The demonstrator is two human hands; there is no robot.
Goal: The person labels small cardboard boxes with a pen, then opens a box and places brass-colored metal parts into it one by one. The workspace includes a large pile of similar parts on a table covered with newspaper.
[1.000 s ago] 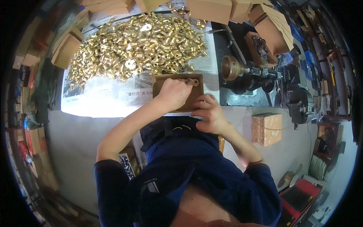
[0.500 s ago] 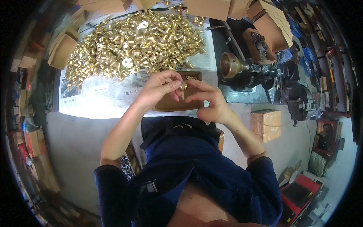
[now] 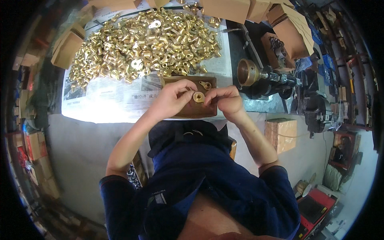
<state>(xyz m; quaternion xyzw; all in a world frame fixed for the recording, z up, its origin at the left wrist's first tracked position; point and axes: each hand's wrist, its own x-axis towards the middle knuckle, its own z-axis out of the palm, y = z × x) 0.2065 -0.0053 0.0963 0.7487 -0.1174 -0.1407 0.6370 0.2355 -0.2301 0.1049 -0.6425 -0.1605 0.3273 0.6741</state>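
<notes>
Above a small open cardboard box (image 3: 188,113), a brass fitting (image 3: 199,97) shows its round, holed face to me. My left hand (image 3: 173,100) pinches it from the left between thumb and fingers. From the other side, my right hand (image 3: 227,103) has its fingers curled in against the fitting's edge. Inside the box, just beyond my fingers, lies a second brass fitting (image 3: 205,85) with a flat lug.
A large heap of brass fittings (image 3: 144,48) covers the newspaper (image 3: 108,105) on the bench. To the right stand a clamped tool with a round brass cup (image 3: 247,72) and a carton of dark metal parts (image 3: 277,50). A taped carton (image 3: 281,134) sits lower right.
The fitting has turned from edge-on to face-on. My right hand's fingers have drawn in from a spread pose, and the second fitting in the box shows more fully.
</notes>
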